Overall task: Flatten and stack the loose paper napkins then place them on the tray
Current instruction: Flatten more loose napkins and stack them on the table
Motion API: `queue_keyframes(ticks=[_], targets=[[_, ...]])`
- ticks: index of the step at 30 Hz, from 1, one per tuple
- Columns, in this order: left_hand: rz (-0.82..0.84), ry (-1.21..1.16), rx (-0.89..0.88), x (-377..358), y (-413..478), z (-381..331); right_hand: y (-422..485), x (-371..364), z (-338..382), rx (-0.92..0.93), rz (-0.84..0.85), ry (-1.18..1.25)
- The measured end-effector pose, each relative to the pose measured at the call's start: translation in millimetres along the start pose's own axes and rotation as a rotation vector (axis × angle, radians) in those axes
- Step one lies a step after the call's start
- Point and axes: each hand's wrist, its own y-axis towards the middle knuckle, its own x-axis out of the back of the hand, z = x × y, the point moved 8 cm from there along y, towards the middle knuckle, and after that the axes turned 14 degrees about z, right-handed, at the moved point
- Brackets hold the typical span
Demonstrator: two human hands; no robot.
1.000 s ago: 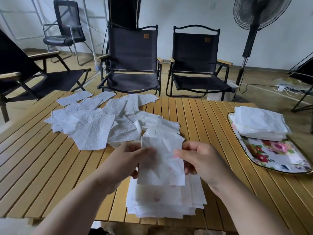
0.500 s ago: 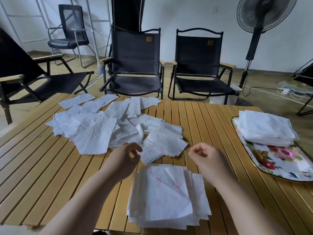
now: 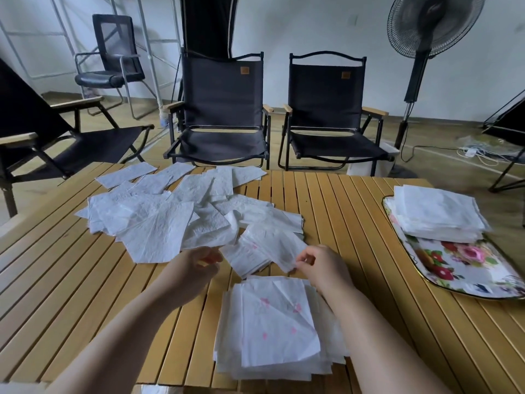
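**A:** ok so what are the hands actually doing here?

**B:** right hand (image 3: 322, 267) has its fingers (image 3: 306, 257) curled in. Thumb and forefinger are pinched on the near corner of a pink-printed napkin (image 3: 272, 245) at the bottom edge of the loose pile (image 3: 159, 223), around the middle of the frame. left hand (image 3: 193, 265) is just left of that same napkin, fingers (image 3: 208, 258) curled with the tips close together. honestly can't tell if it's got any paper or is only beside the edge.

**A:** and the stuff that's already done?

**B:** flattened stack (image 3: 272, 328) sits on the wooden surface (image 3: 355, 228) at bottom centre, top sheet with little pink flowers. The right forearm crosses over its right side. the flowery tray (image 3: 466, 270) is at the right edge of the frame, with a neat white stack (image 3: 437, 217) on its far end.

**A:** anything different from half a sec ago?

**B:** yeah. back then both hands hovered just above the near stack, curled and holding nothing. a full second back they held a sheet up over that stack, and that sheet now lies on top. since then both hands have gone forward to the loose pile and the right one has grabbed a corner. tray and its stack haven't budged.
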Motion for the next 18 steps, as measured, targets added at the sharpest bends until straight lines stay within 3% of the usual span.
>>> queue_keyframes(ticks=[6,11,15,18], targets=[[-0.031,-0.066,0.001,10,-5,0,-9,13,3,0.137,-0.045,0.073],[0.006,-0.002,-0.027,-4,-3,-19,6,-13,7,0.1,0.14,0.008],[0.022,0.073,-0.039,-12,-5,-26,8,-7,8,0.054,0.023,-0.043],[0.027,0.066,-0.021,-10,-6,-24,-4,7,9,0.092,-0.035,0.054]])
